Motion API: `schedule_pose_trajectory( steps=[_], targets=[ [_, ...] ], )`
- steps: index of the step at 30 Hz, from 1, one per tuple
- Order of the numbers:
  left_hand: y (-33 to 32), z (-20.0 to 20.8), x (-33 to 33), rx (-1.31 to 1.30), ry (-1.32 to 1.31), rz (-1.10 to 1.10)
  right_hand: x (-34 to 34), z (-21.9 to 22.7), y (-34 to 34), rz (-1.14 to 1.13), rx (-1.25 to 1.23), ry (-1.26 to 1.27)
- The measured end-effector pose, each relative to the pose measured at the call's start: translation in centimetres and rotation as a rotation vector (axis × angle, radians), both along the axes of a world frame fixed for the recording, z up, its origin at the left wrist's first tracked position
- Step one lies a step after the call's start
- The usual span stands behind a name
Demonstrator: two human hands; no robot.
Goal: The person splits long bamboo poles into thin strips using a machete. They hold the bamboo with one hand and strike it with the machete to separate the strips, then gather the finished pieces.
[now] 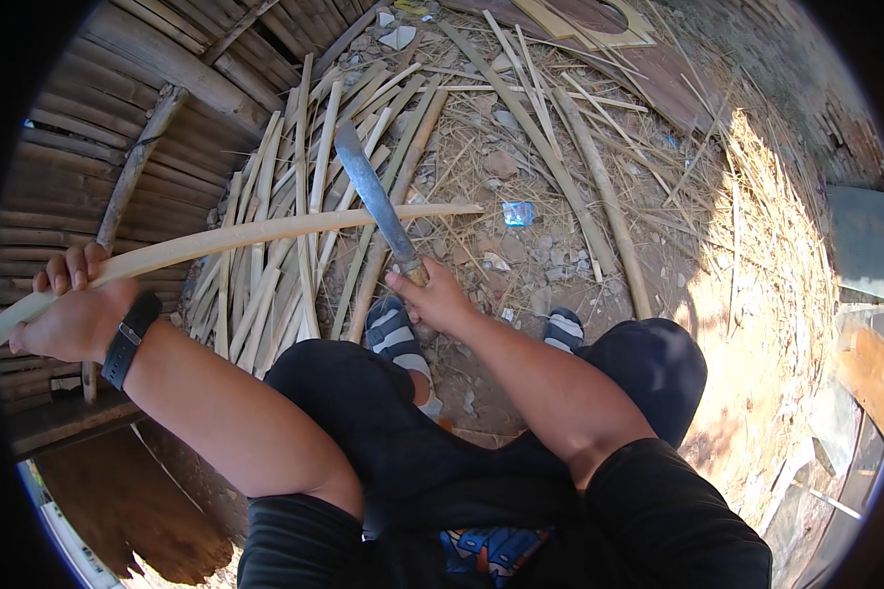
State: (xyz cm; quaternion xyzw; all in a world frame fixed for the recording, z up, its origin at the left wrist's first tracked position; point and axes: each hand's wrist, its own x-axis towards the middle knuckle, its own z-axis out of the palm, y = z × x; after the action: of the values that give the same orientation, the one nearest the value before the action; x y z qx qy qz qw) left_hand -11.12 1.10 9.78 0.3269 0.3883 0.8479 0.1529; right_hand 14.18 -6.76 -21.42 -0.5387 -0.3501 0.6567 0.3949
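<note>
My left hand (81, 306), with a dark band on its wrist, is closed round the near end of a long pale bamboo strip (255, 232). The strip reaches across in front of me to the right, its far tip free in the air. In my right hand (436, 299) is the wooden handle of a machete (371, 185). Its broad grey blade points up and to the left and crosses over the strip near the strip's far part. Whether the blade touches the strip I cannot tell.
Many split bamboo strips (265, 265) lie heaped on the ground at left, by a bamboo wall (88, 147). Longer poles (599, 187) lie ahead. A small blue packet (518, 214) rests among straw and rubble. Brown boards (619, 59) lie at the far right.
</note>
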Motion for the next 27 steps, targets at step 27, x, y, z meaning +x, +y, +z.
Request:
schedule_pose_trajectory(
  steps=[27],
  targets=[
    [-3.8,3.9,-1.5,0.225,0.161,-1.053,1.4,5.7,1.2,0.037,0.493,-0.554]
  ],
)
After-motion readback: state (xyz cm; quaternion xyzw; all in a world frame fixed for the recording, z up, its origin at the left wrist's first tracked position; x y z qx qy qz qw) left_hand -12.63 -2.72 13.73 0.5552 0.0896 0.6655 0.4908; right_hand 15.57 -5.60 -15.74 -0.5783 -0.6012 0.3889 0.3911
